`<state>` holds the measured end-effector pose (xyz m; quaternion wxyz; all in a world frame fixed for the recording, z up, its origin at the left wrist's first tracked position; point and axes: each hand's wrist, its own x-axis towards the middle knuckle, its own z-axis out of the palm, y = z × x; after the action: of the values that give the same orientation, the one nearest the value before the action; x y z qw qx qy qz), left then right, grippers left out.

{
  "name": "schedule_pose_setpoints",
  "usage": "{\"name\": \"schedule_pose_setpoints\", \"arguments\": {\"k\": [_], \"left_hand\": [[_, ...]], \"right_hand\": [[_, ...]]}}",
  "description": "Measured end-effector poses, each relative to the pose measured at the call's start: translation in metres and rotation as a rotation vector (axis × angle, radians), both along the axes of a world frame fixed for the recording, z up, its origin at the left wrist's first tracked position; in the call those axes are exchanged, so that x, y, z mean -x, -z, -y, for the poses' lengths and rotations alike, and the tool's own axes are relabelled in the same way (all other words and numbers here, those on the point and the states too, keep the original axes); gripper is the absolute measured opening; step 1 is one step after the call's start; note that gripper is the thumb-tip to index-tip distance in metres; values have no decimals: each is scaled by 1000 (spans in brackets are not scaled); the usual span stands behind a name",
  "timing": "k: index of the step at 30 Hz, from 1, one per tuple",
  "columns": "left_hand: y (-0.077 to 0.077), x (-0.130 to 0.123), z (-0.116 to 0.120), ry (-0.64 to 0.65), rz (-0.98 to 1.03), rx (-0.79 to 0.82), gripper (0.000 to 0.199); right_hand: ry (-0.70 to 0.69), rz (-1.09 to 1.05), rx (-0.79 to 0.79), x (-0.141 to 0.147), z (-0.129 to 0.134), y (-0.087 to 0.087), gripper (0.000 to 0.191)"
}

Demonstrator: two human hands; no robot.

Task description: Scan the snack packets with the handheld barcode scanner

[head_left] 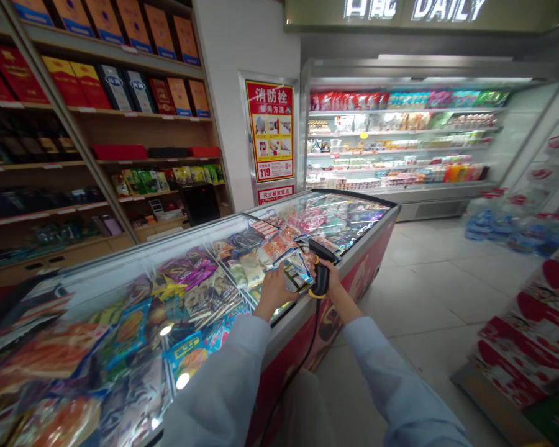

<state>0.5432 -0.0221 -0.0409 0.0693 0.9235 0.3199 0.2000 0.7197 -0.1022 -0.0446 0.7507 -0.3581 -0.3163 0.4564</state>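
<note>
My right hand (327,277) is wrapped round a black and yellow handheld scanner (322,276), its cable hanging down along the freezer's side. My left hand (276,290) grips a shiny food packet (296,270) by its left edge, just left of the scanner. Both hands are over the front rim of a chest freezer (386,233). Below and behind the packet, many bagged frozen foods lie inside the freezer, such as purple packets (196,270) and a blue packet (129,326).
Shelves with boxes (130,112) stand at the left. A lit refrigerated display (407,186) is at the back. Water bottles (482,217) stand on the floor at the right, with stacked red and white cartons (535,332) nearer. A fire notice (271,130) hangs on the wall.
</note>
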Motion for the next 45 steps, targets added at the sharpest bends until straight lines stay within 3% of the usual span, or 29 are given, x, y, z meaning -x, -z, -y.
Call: {"name": "schedule_pose_setpoints", "arguments": {"k": [4, 7, 11, 14, 19, 23, 28, 32, 35, 39, 45], "left_hand": [[-17, 12, 6, -111, -65, -78, 102], [-36, 35, 1, -182, -113, -126, 95], [-65, 94, -19, -312, -87, -220, 85], [-79, 150, -36, -415, -7, -339, 78], [-71, 230, -57, -560, 106, -454, 67], [-58, 264, -68, -675, 155, -488, 62], [-54, 280, -72, -786, 182, -499, 59], [-52, 281, -72, -842, 185, -481, 62], [-51, 276, -72, -865, 200, -467, 63], [-50, 271, -73, -854, 209, -434, 63], [-47, 272, -74, -848, 200, -409, 62]], "right_hand": [[45, -32, 18, 2, -1, -3, 25], [49, -35, 48, 6, -4, -8, 22], [-19, -17, 64, 23, -13, -18, 21], [-123, 4, 48, 51, -29, -29, 22], [-360, 78, 33, 119, -78, -46, 25], [-507, 170, 47, 177, -121, -53, 21], [-531, 330, -19, 218, -151, -53, 18], [-595, 511, -96, 224, -147, -52, 19], [-654, 592, -68, 224, -142, -50, 21], [-694, 578, -41, 225, -141, -45, 23], [-622, 494, -47, 221, -139, -46, 21]]}}
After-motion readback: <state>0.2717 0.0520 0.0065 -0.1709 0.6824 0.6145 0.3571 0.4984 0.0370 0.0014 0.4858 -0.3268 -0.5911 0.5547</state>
